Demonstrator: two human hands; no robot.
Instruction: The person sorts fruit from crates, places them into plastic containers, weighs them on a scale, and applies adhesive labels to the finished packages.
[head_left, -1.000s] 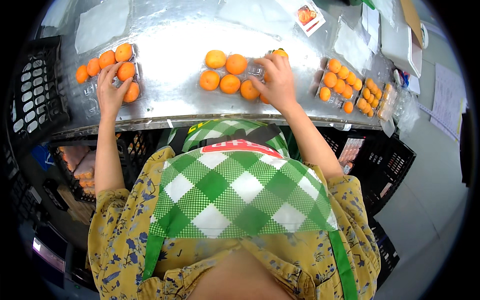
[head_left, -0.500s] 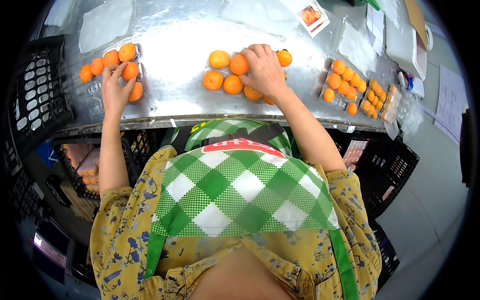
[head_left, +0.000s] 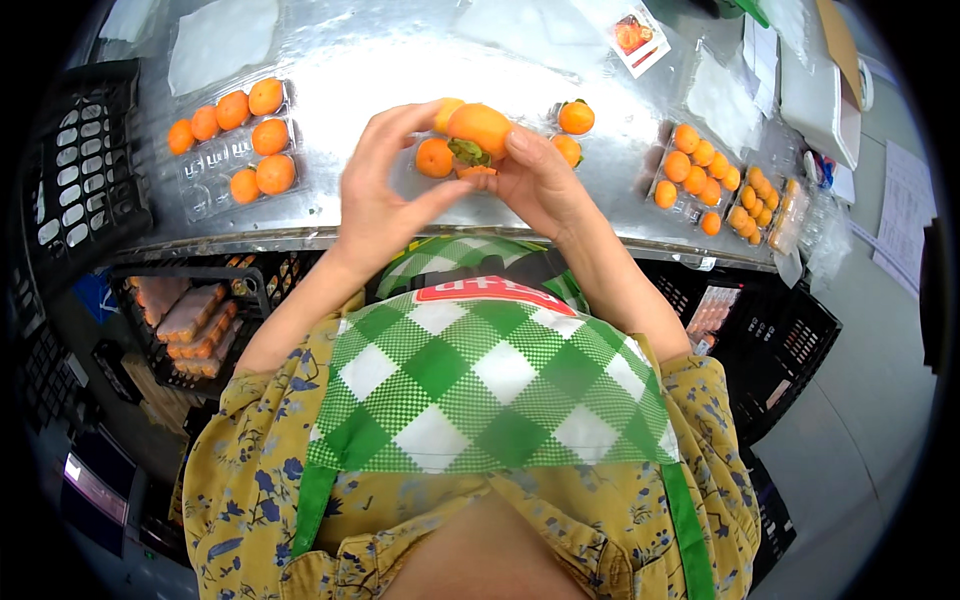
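My left hand (head_left: 385,190) and my right hand (head_left: 540,185) meet above the middle of the metal table. Between them is an orange persimmon (head_left: 480,127) with its green leafy cap (head_left: 467,152) tilted toward me. Fingers of the right hand press on its right side. Those of the left curve round its other side, thumb below the cap; the exact contact there is partly hidden. Under and beside my hands lie more persimmons (head_left: 434,157), partly covered. To the left, a clear plastic tray (head_left: 205,190) carries several persimmons (head_left: 270,137), with some hollows unfilled.
Filled trays of smaller-looking orange fruit (head_left: 690,175) stand at the right. Clear plastic sheets (head_left: 225,45) and a picture card (head_left: 638,38) lie farther back. Black crates (head_left: 85,165) flank the metal table (head_left: 330,215); one below the left edge contains packed fruit (head_left: 200,325).
My left hand has left the left tray and come to the middle, where one more persimmon now shows in that tray. The right hand has lifted a persimmon and turned its cap toward me.
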